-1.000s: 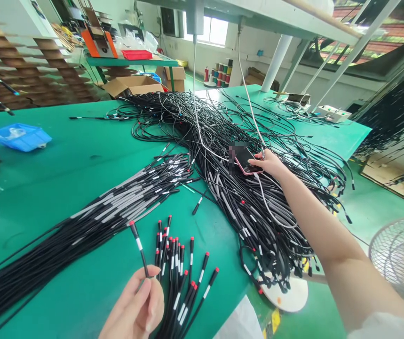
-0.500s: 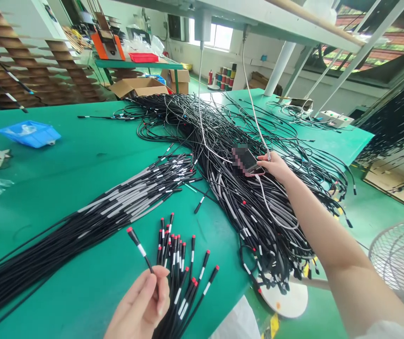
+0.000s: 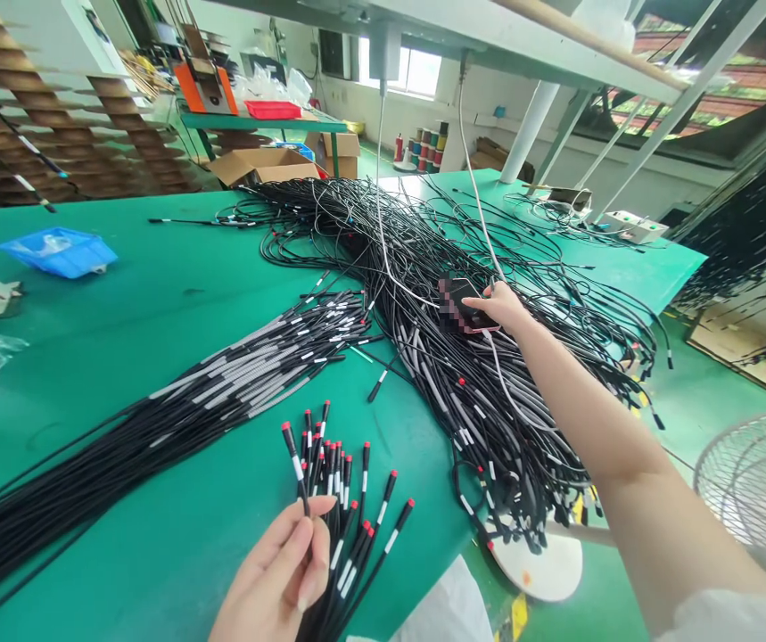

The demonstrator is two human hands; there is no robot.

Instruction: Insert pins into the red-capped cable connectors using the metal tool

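Observation:
In the head view, my left hand (image 3: 289, 553) pinches a thin black cable (image 3: 298, 464) between thumb and fingers. The cable's red-capped end, with a white label below it, points upward. Just right of it, a bunch of similar red-capped cables (image 3: 392, 535) lies on the green table, partly behind my hand. My right hand (image 3: 506, 308) reaches forward to a phone (image 3: 469, 292) resting on the cable pile. One digit stretches over the phone's dark screen, and its other fingers are partly hidden. A white cord (image 3: 499, 361) runs from the phone's lower edge.
A large tangled cable pile (image 3: 423, 357) crosses the green table (image 3: 175, 535). At left lies a neat cable bundle (image 3: 222, 392); behind it stands a blue tray (image 3: 58, 254). White cords hang from the overhead shelf (image 3: 556, 45). A wire-cage fan (image 3: 757, 490) stands at right.
My left hand has moved slightly right, bringing the red-capped cable end closer to the bunch. My right hand has shifted left from the phone's edge, one digit now over its screen.

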